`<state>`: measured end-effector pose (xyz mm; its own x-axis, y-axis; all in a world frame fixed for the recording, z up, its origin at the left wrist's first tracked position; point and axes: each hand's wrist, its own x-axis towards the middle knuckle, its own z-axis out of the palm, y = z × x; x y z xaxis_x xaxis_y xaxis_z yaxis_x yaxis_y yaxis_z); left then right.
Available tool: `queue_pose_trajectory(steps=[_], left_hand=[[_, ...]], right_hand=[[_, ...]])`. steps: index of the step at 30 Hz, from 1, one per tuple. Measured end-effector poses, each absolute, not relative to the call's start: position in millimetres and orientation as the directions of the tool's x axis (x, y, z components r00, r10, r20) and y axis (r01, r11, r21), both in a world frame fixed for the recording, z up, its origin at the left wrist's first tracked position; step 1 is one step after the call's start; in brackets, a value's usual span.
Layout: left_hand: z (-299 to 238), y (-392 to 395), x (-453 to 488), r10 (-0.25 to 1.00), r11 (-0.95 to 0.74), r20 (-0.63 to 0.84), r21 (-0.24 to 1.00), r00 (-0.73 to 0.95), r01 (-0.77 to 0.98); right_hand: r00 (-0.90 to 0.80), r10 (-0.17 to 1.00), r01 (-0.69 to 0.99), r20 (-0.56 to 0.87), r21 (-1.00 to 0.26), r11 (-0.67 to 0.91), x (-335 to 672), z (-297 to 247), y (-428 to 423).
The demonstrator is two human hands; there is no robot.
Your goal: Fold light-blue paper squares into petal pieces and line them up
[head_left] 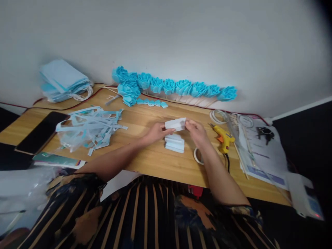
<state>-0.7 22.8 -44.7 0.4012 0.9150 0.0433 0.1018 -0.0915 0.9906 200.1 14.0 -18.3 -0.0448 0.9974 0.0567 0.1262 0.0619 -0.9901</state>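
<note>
Between my two hands is a small pale rectangular piece of folded material point(175, 124), held just above the wooden table point(145, 160). My left hand point(157, 132) pinches its left end, with the thumb along the lower edge. The fingers of my right hand point(195, 130) are closed on its right end. Right below it lies a small stack of similar pale blue-white pieces point(174, 144). A roll of tape point(198, 156) rests beside my right wrist, partly hidden by the forearm.
Blue fabric flowers point(169, 86) line the wall, with several small blue pieces point(151, 103) before them. Cut strips point(88, 128), a phone point(41, 132) and face masks point(63, 81) are at left. A yellow glue gun point(223, 138), tape rolls point(218, 117) and keys point(265, 134) are at right.
</note>
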Motion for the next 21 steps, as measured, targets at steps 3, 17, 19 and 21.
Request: queue_pose_trajectory(steps=[3, 17, 19, 21], left_hand=[[-45, 21, -1, 0.9, -0.083, 0.014, 0.987, 0.436, 0.138], [-27, 21, -6, 0.939, 0.101, -0.071, 0.992, 0.336, -0.073], [-27, 25, -8, 0.961, 0.12, -0.077, 0.982, 0.264, -0.148], [-26, 29, -10, 0.974, 0.142, -0.094, 0.962, 0.204, -0.233]], right_hand=[[-0.026, 0.995, 0.175, 0.091, -0.98, 0.095, 198, -18, 8], [0.027, 0.967, 0.381, 0.253, -0.897, 0.224, 177, -11, -9], [0.037, 0.971, 0.35, 0.236, -0.913, 0.209, 178, -12, -7], [0.068, 0.966, 0.341, 0.251, -0.916, 0.214, 182, -12, -5]])
